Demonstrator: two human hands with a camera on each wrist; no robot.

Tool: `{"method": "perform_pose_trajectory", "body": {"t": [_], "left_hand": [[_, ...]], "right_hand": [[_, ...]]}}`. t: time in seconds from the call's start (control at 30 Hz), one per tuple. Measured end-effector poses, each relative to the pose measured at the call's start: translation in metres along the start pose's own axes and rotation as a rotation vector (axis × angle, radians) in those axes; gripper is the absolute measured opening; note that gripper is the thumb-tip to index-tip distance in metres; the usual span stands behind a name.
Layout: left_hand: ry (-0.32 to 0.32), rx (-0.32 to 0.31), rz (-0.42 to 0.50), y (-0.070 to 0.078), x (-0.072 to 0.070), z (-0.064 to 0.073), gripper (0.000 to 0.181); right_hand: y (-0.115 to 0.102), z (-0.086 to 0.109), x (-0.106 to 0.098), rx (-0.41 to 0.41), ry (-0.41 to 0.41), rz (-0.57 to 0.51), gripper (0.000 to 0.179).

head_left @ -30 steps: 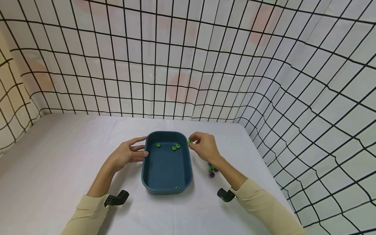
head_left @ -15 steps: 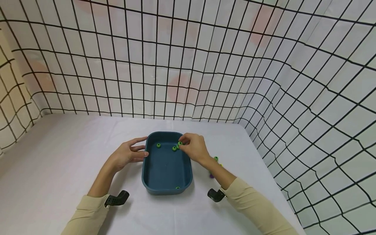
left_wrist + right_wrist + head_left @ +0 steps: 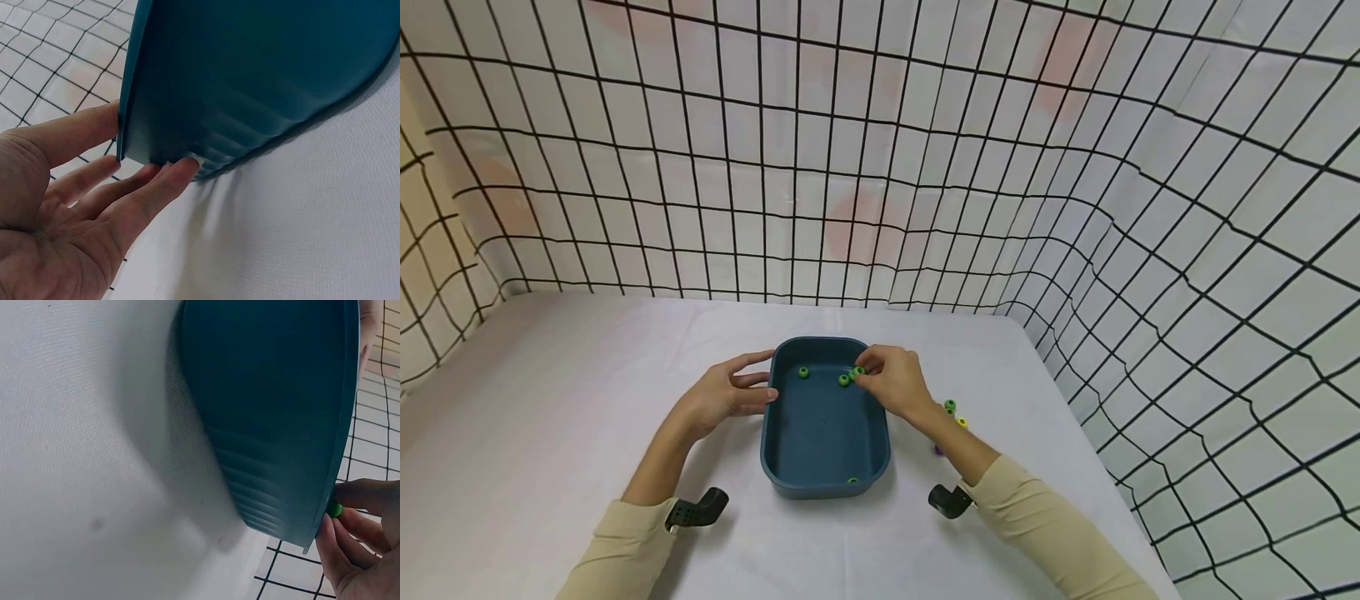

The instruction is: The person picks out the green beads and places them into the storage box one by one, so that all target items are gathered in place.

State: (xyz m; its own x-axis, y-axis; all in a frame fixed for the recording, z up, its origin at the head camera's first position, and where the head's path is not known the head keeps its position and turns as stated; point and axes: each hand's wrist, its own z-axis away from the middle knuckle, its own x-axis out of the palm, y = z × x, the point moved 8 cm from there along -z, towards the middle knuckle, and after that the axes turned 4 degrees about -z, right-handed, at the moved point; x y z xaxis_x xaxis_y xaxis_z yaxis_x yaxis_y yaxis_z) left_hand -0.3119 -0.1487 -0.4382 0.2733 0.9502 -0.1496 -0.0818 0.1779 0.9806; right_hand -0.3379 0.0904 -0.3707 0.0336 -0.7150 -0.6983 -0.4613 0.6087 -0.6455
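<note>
A deep blue plastic tray stands on the table, with several green beads inside, among them a bead at the far left and one by the near wall. My right hand reaches over the far right rim and pinches a green bead between thumb and fingertips. In the right wrist view that bead shows between the fingers at the rim. My left hand rests spread fingers against the tray's left side; in the left wrist view its fingertips lie along the outer wall.
Right of the tray, partly behind my right forearm, lies a loose group of beads: green, yellow and purple. A black grid net over white cloth surrounds the back and sides. Black wrist cameras hang below both sleeves.
My right hand has moved left from outside the tray to over its inside, carrying the green bead, then dipped slightly. Beads once behind the forearm now show. My left hand has stayed put.
</note>
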Motion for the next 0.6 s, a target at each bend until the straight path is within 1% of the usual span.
{"method": "perform_pose_trajectory", "body": {"t": [0.33, 0.6], "left_hand": [[0.0, 0.002, -0.006, 0.0, 0.0006, 0.0011, 0.08], [0.0, 0.002, -0.007, 0.0006, 0.0, 0.0012, 0.079]], "right_hand": [[0.0038, 0.0005, -0.0012, 0.011, 0.016, -0.003, 0.014], [0.0053, -0.0005, -0.0001, 0.029, 0.007, -0.003, 0.015]]}}
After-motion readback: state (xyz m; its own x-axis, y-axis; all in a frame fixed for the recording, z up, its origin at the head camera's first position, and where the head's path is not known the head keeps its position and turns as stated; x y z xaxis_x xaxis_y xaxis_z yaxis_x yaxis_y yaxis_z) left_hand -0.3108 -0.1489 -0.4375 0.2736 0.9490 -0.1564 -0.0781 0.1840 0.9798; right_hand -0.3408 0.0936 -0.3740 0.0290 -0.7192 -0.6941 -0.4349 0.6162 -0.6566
